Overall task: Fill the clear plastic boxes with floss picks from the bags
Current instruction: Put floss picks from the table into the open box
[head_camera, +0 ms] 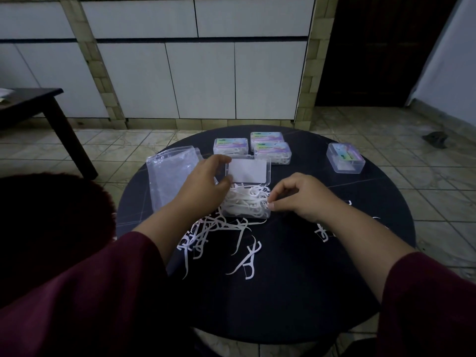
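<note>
Open clear box (pixel 246 202) sits mid-bench (pixel 296 292), heaped with floss picks, lid (pixel 248 168) tipped back. My left hand (pixel 206 185) curls its fingers around the box's left edge at the lid hinge. My right hand (pixel 298 195) pinches the box's right near corner. Loose picks (pixel 206 235) lie just in front. Empty bags (pixel 171 173) left; four closed boxes (pixel 270 148) behind.

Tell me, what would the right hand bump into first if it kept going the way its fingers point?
Probably the open clear box of floss picks: the right hand has fingertips pointing left at its near right corner, seemingly already touching.
</note>
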